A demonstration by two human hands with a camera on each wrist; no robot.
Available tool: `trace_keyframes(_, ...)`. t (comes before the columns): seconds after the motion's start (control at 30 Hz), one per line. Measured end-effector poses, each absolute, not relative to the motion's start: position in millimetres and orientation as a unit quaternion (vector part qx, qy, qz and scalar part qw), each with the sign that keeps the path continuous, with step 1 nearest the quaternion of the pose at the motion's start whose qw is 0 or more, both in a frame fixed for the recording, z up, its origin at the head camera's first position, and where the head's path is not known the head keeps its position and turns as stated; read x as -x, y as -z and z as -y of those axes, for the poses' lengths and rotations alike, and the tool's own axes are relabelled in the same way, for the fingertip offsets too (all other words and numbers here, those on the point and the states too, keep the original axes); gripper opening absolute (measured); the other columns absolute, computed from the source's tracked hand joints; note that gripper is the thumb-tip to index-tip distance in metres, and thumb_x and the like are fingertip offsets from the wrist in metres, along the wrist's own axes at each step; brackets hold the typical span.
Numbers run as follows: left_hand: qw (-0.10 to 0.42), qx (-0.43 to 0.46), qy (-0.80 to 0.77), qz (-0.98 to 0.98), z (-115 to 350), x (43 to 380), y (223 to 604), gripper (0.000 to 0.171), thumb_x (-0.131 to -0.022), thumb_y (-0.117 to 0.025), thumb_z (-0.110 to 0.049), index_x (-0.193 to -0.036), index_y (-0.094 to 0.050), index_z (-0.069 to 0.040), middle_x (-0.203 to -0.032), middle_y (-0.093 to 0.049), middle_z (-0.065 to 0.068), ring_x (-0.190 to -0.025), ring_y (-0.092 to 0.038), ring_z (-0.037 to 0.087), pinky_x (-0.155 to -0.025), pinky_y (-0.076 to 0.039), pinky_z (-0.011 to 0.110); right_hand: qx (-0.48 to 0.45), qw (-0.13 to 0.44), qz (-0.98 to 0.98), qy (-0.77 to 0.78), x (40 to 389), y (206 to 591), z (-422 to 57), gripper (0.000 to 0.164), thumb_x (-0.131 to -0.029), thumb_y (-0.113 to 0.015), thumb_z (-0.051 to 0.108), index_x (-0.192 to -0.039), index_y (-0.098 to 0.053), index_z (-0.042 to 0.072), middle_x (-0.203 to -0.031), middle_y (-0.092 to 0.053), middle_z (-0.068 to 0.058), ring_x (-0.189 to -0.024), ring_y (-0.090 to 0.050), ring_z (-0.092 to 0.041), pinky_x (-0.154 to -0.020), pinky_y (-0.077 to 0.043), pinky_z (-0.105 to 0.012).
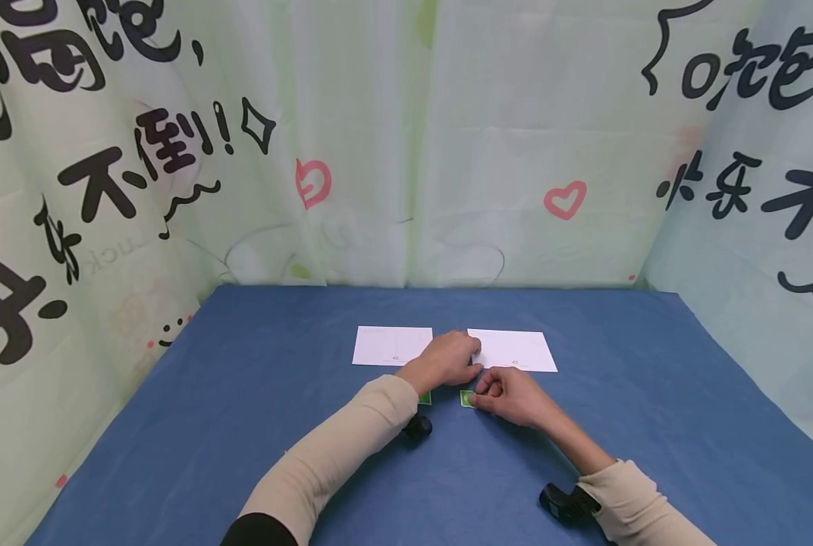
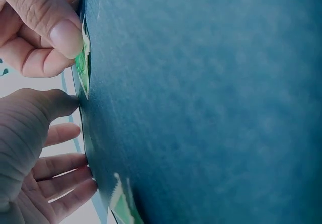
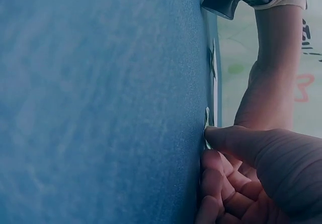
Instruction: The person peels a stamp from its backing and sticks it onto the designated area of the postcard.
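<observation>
In the head view two white envelopes lie side by side on the blue table, a left envelope (image 1: 387, 346) and a right envelope (image 1: 516, 350). My left hand (image 1: 447, 358) reaches across the gap between them, its fingertips at the left edge of the right envelope. Close by, my right hand (image 1: 516, 396) pinches a small green stamp (image 1: 466, 399) between thumb and finger, near the table surface. The left wrist view shows that stamp's toothed edge (image 2: 86, 80) under the thumb. A second green stamp (image 1: 425, 398) lies partly hidden below my left wrist.
The blue tablecloth (image 1: 243, 394) spreads around the hands. Printed pale curtains (image 1: 461, 152) hang behind and along both sides of the table. Black wrist cameras (image 1: 419, 428) hang under the beige sleeves, low over the cloth.
</observation>
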State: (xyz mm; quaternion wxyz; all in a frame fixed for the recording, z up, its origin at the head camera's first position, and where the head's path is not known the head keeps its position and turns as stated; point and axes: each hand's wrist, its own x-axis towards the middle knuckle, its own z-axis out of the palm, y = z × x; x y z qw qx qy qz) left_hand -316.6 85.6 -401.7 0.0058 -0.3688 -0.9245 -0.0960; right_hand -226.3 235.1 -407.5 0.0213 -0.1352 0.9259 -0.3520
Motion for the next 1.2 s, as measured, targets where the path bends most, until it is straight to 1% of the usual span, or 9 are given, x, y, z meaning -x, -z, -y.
trace_keyframes(0.2,0.004,0.369,0.101,0.924,-84.7,316.8,403.0,0.021,-0.099,-0.066,-0.028,-0.109,-0.072,-0.010,-0.095,-0.069,0.003,-0.084,-0.062,0.016,-0.075,-0.051,0.030,0.129,0.028,-0.926,0.354,225.1,405.8,-234.2,0.017,-0.089,-0.078,0.016,-0.090,-0.066,0.004,-0.068,-0.059,0.001,-0.061,-0.051,-0.013,-0.056,-0.039,-0.026)
trace_keyframes(0.43,0.005,0.368,0.093,0.925,-85.2,316.4,403.6,0.024,-0.100,-0.065,-0.029,-0.115,-0.072,-0.011,-0.103,-0.070,0.004,-0.095,-0.065,0.018,-0.083,-0.053,0.031,0.123,0.034,-0.926,0.356,224.8,404.3,-233.4,0.015,-0.090,-0.076,0.014,-0.090,-0.066,0.004,-0.067,-0.058,0.001,-0.060,-0.050,-0.013,-0.056,-0.039,-0.027)
trace_keyframes(0.63,0.000,0.362,0.110,0.926,-83.2,316.3,404.1,0.029,-0.100,-0.065,-0.030,-0.122,-0.070,-0.011,-0.110,-0.072,0.005,-0.098,-0.066,0.017,-0.086,-0.054,0.032,0.123,0.033,-0.927,0.354,224.2,404.2,-232.1,0.014,-0.090,-0.075,0.014,-0.090,-0.065,0.003,-0.068,-0.057,0.001,-0.060,-0.050,-0.013,-0.056,-0.040,-0.028)
trace_keyframes(0.73,-0.004,0.357,0.121,0.926,-80.0,315.9,403.2,0.033,-0.101,-0.064,-0.030,-0.127,-0.068,-0.011,-0.116,-0.072,0.005,-0.105,-0.066,0.017,-0.090,-0.054,0.031,0.127,0.031,-0.927,0.351,224.5,404.4,-231.9,0.012,-0.091,-0.074,0.012,-0.089,-0.065,0.003,-0.068,-0.058,0.001,-0.060,-0.051,-0.012,-0.057,-0.040,-0.027)
trace_keyframes(0.87,-0.004,0.356,0.129,0.926,-72.6,314.1,399.1,0.035,-0.102,-0.063,-0.031,-0.131,-0.067,-0.012,-0.123,-0.070,0.005,-0.114,-0.065,0.019,-0.094,-0.053,0.034,0.129,0.030,-0.930,0.344,224.4,403.1,-230.4,0.009,-0.092,-0.071,0.010,-0.088,-0.067,0.003,-0.068,-0.058,0.002,-0.060,-0.051,-0.012,-0.057,-0.040,-0.027)
trace_keyframes(1.07,-0.005,0.353,0.143,0.925,-62.4,310.3,393.5,0.038,-0.103,-0.061,-0.033,-0.134,-0.065,-0.012,-0.126,-0.069,0.005,-0.117,-0.064,0.020,-0.096,-0.052,0.035,0.116,0.027,-0.934,0.337,222.6,402.4,-227.3,0.009,-0.093,-0.070,0.010,-0.087,-0.068,0.004,-0.066,-0.058,0.002,-0.059,-0.051,-0.011,-0.057,-0.041,-0.027)
trace_keyframes(1.2,0.004,0.352,0.155,0.923,-56.2,306.9,392.8,0.037,-0.103,-0.060,-0.034,-0.133,-0.066,-0.013,-0.126,-0.069,0.004,-0.118,-0.063,0.019,-0.098,-0.051,0.035,0.111,0.026,-0.933,0.341,222.8,403.4,-226.9,0.008,-0.092,-0.069,0.009,-0.086,-0.068,0.005,-0.065,-0.058,0.003,-0.058,-0.051,-0.010,-0.056,-0.040,-0.026)
